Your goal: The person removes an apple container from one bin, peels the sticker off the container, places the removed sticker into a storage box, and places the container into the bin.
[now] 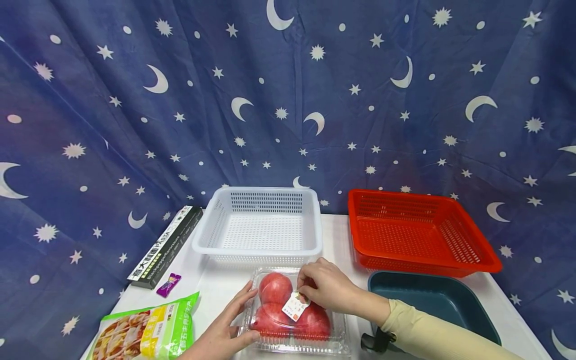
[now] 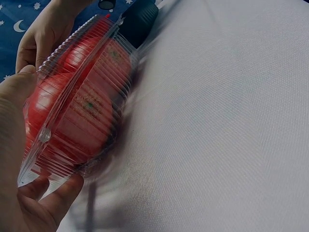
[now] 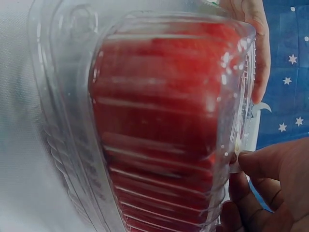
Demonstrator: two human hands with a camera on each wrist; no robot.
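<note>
A clear plastic clamshell box [image 1: 338, 345] with several big round red fruits [image 1: 275, 288] inside lies at the front middle of the table. My left hand [image 1: 227, 322] grips its left side; the left wrist view has the thumb [image 2: 25, 77] up by the lid and the fingers [image 2: 60, 195] around the lower edge. On the lid is a white label [image 1: 294, 308] with printing. My right hand [image 1: 327, 286] pinches a corner of this label between thumb and fingertips, also visible in the right wrist view beside the ribbed box wall. The right hand covers part of the lid.
Behind the box stand a white basket [image 1: 201, 251] and, to the right, a red basket [image 1: 405, 264]. A dark teal tub [image 1: 432, 295] lies under the right forearm. At left are a black and white pasta box [image 1: 164, 245], a purple wrapped sweet [image 1: 169, 284] and a green food bag [image 1: 148, 330].
</note>
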